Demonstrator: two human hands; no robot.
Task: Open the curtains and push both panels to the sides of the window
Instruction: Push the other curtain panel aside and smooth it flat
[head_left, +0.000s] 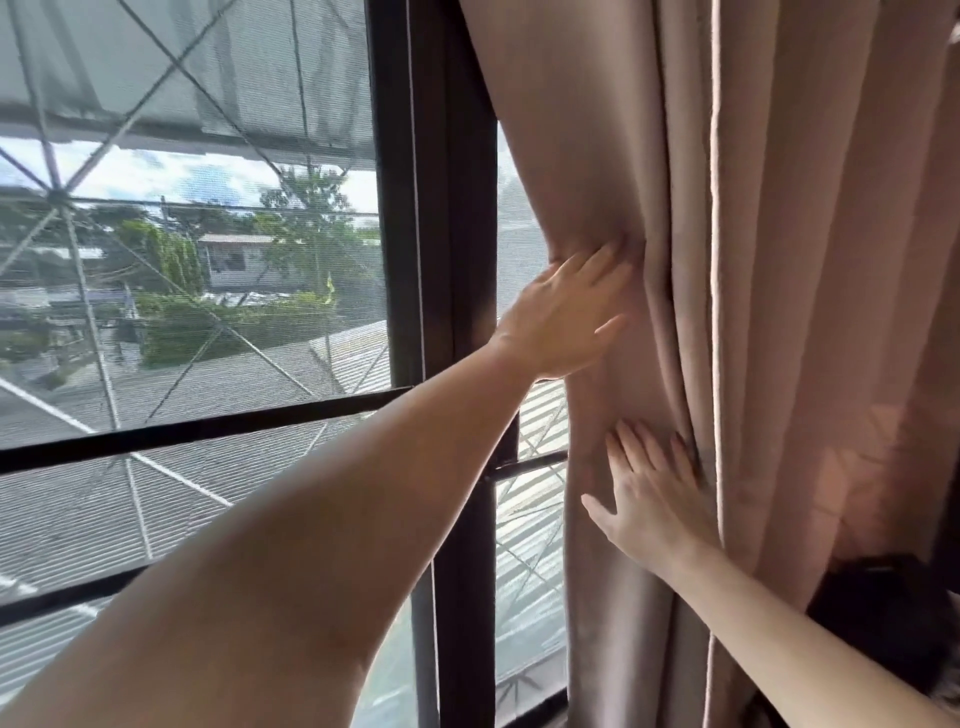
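We press both flat, spread palms on the curtain panel (753, 260): left hand (566, 317) at 12 o'clock, right hand (649, 493) below; fingertips sink into folds.

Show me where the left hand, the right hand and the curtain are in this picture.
left hand (563, 317), head view, on the back of the hand.
right hand (649, 493), head view, on the back of the hand.
curtain (810, 260), head view, on a hanging fold above the hands.

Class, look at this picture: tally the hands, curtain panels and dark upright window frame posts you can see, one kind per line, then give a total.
hands: 2 (left hand, right hand)
curtain panel: 1
upright window frame post: 1
Total: 4
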